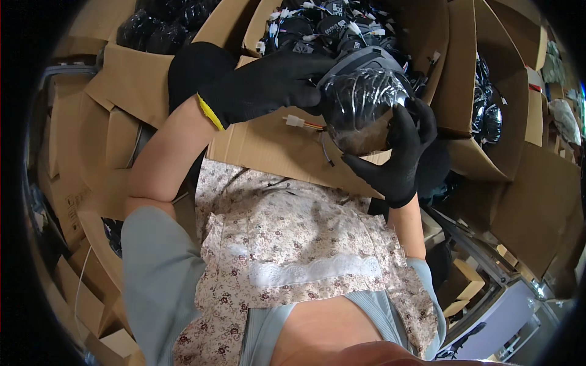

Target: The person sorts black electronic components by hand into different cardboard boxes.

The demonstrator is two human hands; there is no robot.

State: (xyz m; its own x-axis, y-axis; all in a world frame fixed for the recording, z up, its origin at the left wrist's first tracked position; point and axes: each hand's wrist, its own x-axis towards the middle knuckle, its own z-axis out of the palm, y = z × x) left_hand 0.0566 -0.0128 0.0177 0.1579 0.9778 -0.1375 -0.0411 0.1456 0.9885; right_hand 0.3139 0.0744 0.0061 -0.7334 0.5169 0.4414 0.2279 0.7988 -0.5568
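A black rounded unit with a grey rim (360,59) is held over the front of an open carton, partly covered in shiny clear plastic film (369,97). My left hand (268,85), in a black glove with a yellow cuff edge, grips the unit's left side between fingers and thumb. Curled at the lower right of the unit, my right hand (406,143) has its fingertips on the film and its thumb apart below. Coloured wires with a white connector (295,121) hang from the unit's left underside. The unit's far side is hidden.
Behind the unit, the open carton (427,36) holds several black parts (317,27) with white connectors. Cartons with film-wrapped black parts stand at the right (488,116) and upper left (162,30). Flattened cardboard (79,152) lies along the left. A metal frame (470,250) runs at the lower right.
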